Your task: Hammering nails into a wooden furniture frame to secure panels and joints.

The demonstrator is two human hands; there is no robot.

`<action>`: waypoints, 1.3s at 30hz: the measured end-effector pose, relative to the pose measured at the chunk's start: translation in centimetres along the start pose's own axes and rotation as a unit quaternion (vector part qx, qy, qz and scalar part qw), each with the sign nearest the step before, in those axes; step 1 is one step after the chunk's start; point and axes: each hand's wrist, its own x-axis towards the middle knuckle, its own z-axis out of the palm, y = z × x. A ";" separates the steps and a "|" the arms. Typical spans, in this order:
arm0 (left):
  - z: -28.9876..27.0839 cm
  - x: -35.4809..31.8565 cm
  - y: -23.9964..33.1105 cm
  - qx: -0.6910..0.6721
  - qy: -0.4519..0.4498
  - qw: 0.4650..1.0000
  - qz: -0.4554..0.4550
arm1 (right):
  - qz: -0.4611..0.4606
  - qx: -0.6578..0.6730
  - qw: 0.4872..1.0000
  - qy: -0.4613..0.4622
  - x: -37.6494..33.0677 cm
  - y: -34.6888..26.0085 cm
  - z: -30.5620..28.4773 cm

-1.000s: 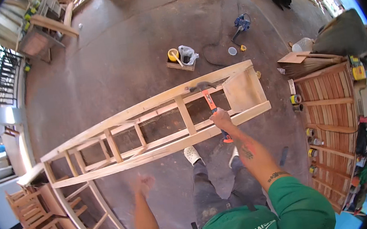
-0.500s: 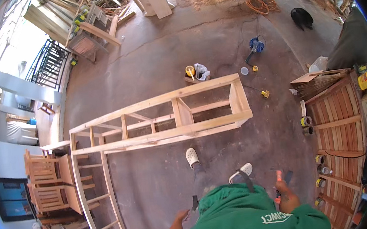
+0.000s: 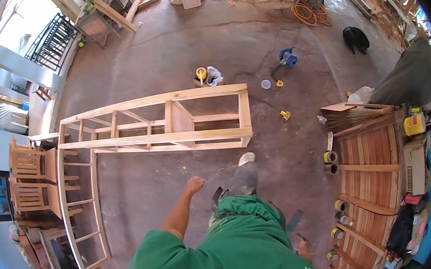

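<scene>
My left hand (image 3: 195, 184) is held out over the bare floor, its fingers curled; whether anything small is inside them I cannot make out. It is apart from the long wooden frame (image 3: 220, 133), an open rail-and-post structure of pale timber lying ahead of me. Low on the right, my right hand (image 3: 304, 254) is closed round a hand tool (image 3: 304, 239), partly hidden by my green shirt. A dark flat piece (image 3: 294, 220) shows just beyond that hand. Something dark (image 3: 217, 196) sticks out at my waist on the left.
A ladder-like frame (image 3: 64, 203) adjoins the long frame at left, beside wooden chairs (image 3: 32, 188). Ahead lie a yellow tub (image 3: 201, 73), a blue power tool (image 3: 287, 57) and its cable. A slatted wood panel (image 3: 371, 170) and several cans stand at right; a black animal (image 3: 356, 40) lies farther off.
I have stepped and turned, so the frame sits further left in view. My left hand has swung forward away from my waist. My right hand has drawn back with its tool, now partly hidden.
</scene>
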 end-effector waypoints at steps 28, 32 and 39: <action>-5.3 35.3 30.8 -0.107 -0.035 0.983 -0.144 | -0.103 -0.095 0.989 -0.045 23.2 -56.0 -26.0; -5.8 32.0 36.5 -0.263 0.143 0.925 -0.234 | -0.150 -0.186 0.967 -0.085 29.4 -67.8 -30.9; -1.4 24.5 48.5 -0.284 0.195 0.858 -0.381 | -0.182 -0.239 0.946 -0.122 36.9 -85.1 -38.8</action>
